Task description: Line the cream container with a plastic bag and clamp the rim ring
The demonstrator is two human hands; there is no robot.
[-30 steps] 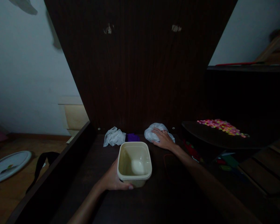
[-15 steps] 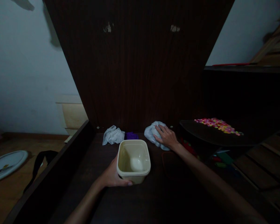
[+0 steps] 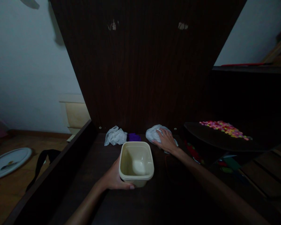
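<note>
My left hand (image 3: 113,178) is wrapped round the left side of a cream square plastic tub (image 3: 136,163) that stands on the dark wooden surface (image 3: 164,200); the tub looks empty. My right hand (image 3: 166,141) reaches forward and lies on a crumpled white cloth (image 3: 154,134) at the back of the surface, fingers curled over it. A second crumpled white cloth (image 3: 115,136) lies to the left, with a small purple object (image 3: 133,137) between the two cloths.
A tall dark wooden panel (image 3: 142,68) rises behind the surface, and a dark side board (image 3: 61,168) borders it on the left. A pile of small coloured pieces (image 3: 224,128) lies on a dark shelf at right. A white round plate (image 3: 8,159) lies on the floor at left.
My right hand has shifted slightly over the white cloth and stays on it. My left hand keeps holding the tub in the same place.
</note>
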